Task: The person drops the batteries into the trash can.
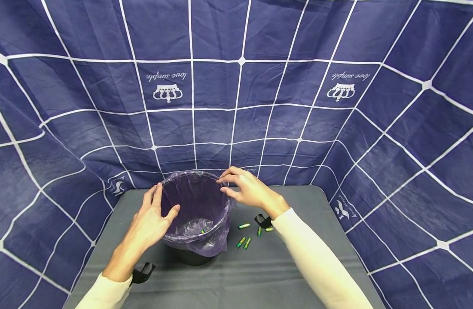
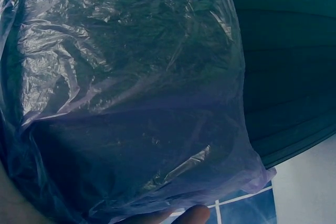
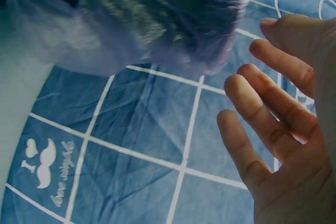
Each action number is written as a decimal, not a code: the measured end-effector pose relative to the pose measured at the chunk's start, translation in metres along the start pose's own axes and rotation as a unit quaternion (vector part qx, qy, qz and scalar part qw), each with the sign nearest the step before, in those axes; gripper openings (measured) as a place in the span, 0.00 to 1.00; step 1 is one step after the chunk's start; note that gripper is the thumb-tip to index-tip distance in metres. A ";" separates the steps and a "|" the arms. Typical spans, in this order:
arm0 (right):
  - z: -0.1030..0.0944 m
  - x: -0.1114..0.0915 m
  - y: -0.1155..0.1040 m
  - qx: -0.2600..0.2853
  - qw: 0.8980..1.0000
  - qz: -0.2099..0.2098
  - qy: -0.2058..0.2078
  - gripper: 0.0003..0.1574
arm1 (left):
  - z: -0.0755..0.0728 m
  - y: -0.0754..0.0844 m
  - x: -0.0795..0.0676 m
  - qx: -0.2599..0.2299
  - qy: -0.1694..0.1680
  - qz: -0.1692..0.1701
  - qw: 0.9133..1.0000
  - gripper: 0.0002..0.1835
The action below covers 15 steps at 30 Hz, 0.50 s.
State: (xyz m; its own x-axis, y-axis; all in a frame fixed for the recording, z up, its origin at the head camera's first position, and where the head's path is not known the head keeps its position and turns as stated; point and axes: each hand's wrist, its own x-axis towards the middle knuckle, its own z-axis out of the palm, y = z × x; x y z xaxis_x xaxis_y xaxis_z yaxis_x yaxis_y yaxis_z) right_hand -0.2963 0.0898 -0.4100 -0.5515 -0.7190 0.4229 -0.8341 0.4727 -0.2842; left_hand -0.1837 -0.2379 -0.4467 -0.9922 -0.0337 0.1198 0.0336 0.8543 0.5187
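Observation:
A dark trash bin (image 1: 191, 257) stands on the grey table, lined with a thin purple trash bag (image 1: 217, 242) folded over its rim. At the bin's left rim is my left hand (image 1: 145, 223), its fingers extended along the outside and its thumb apart over the opening. Its fingertips (image 2: 194, 215) show at the bag's lower edge in the left wrist view. Beside the right rim, my right hand (image 1: 249, 189) holds nothing; its loosely bent fingers (image 3: 244, 95) are apart from the bag in the right wrist view. A small green-yellow battery (image 1: 202, 231) shows within the bin.
Several green-yellow batteries (image 1: 247, 243) lie on the grey table (image 1: 267, 274) to the right of the bin. Blue cloth (image 1: 217, 86) with white grid lines hangs behind and on both sides. A black strap (image 1: 143, 273) is at each wrist.

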 end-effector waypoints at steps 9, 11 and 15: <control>0.017 -0.046 0.021 0.033 0.998 0.038 0.045 0.20 | 0.000 0.001 -0.001 -0.001 0.002 0.004 1.000 0.55; 0.024 -0.056 0.027 0.044 0.997 0.051 0.047 0.22 | 0.001 0.001 -0.002 -0.001 0.003 0.003 1.000 0.54; 0.042 -0.080 0.037 0.066 0.994 0.075 0.046 0.25 | 0.002 0.000 -0.002 0.004 0.004 0.004 1.000 0.54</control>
State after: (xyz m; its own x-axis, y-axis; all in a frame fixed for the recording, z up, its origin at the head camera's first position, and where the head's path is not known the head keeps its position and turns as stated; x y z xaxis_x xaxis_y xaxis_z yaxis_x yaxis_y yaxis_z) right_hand -0.2823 0.1436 -0.4901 -0.6727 -0.5925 0.4432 -0.7381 0.4954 -0.4581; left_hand -0.1822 -0.2363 -0.4484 -0.9910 -0.0301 0.1301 0.0410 0.8585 0.5112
